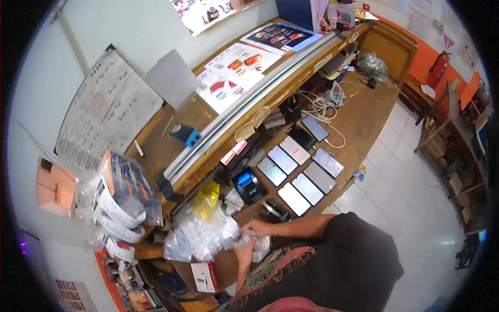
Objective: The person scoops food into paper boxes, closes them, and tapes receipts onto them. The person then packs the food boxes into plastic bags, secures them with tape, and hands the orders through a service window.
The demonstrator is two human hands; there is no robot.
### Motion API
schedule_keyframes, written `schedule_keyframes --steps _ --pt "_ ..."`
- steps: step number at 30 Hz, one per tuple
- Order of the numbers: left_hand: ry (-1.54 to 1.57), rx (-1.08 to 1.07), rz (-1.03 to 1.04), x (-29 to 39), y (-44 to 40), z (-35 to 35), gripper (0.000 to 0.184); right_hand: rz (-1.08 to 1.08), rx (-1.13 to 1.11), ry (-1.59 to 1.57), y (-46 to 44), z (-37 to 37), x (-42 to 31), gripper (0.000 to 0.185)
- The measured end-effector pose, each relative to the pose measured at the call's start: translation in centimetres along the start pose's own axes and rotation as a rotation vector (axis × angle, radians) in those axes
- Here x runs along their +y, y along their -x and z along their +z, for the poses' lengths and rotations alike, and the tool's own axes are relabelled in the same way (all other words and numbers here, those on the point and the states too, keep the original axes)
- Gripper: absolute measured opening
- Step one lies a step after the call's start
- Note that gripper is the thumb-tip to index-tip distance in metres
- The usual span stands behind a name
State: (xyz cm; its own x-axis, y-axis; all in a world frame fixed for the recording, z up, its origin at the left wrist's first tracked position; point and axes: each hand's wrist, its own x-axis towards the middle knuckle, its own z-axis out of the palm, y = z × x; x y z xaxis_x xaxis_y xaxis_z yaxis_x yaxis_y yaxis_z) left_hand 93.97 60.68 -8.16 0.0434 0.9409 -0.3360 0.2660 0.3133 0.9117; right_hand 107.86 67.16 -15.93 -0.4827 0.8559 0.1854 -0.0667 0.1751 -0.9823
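Both hands are close together at the near edge of the wooden desk. My right hand (255, 228) has its fingers closed on a clear plastic bag (247, 237). Beside it, my left hand (244, 252) grips the same clear plastic from below. A pile of clear plastic bags (200, 235) lies just left of the hands, with a yellow bag (207, 199) behind it. Under the left hand's side is a white and red box (204, 277). Several phones (294, 199) rest in rows on the desk, beyond the right forearm.
A black device with a blue-lit screen (247, 181) stands behind the hands. White cables (322, 108) lie farther along the desk (374, 101). A raised shelf with a metal edge (244, 106) runs behind. Packaged goods (127, 192) hang over the left end.
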Motion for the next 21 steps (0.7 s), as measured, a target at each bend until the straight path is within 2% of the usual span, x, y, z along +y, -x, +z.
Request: schedule_keyframes --steps 2,4,6,8,10,12,13,14,16,18,19,21 --pt "0.139 0.063 -0.036 -1.6 0.0 0.6 0.026 0.329 -0.206 -0.034 0.0 -1.2 -1.8 0.022" --pt "0.118 0.084 -0.033 -1.4 1.0 1.3 0.028 0.047 -0.227 -0.010 0.4 -2.5 -3.5 0.022" --pt "0.095 0.112 -0.031 -2.2 1.3 2.2 0.030 -0.131 -0.472 -0.007 -1.0 -1.9 2.2 0.024" --pt "0.047 0.249 0.059 -5.2 1.4 2.4 0.023 0.016 -0.594 -0.092 -1.0 -2.7 1.8 0.051" --pt "-0.045 0.362 0.121 -7.6 1.6 2.7 0.021 0.272 -0.850 -0.316 -1.2 -4.1 0.4 0.061" --pt "-0.244 0.433 0.135 -6.3 1.4 4.2 0.020 0.082 -0.852 -0.096 -1.0 -2.5 2.8 0.077" --pt "-0.333 0.452 0.138 -5.7 1.4 4.9 0.020 0.058 -0.862 -0.101 -0.8 -1.8 3.3 0.077" --pt "-0.418 0.468 0.137 -5.0 1.6 5.6 0.019 0.215 -0.800 -0.296 -0.6 -1.1 3.7 0.074" --pt "-0.560 0.476 0.125 -4.0 2.3 6.4 0.019 0.365 -0.759 -0.501 -0.7 -1.8 2.7 0.072" --pt "-0.656 0.489 0.112 -3.0 2.8 7.1 0.018 -0.028 -0.745 0.197 -1.6 -2.1 1.8 0.053" --pt "-0.695 0.494 0.104 -2.6 3.0 7.4 0.018 -0.048 -0.759 0.193 -1.7 -2.5 1.7 0.053" --pt "-0.754 0.508 0.090 -1.8 3.2 8.0 0.017 -0.103 -0.674 -0.113 -1.1 -3.0 1.9 0.033"
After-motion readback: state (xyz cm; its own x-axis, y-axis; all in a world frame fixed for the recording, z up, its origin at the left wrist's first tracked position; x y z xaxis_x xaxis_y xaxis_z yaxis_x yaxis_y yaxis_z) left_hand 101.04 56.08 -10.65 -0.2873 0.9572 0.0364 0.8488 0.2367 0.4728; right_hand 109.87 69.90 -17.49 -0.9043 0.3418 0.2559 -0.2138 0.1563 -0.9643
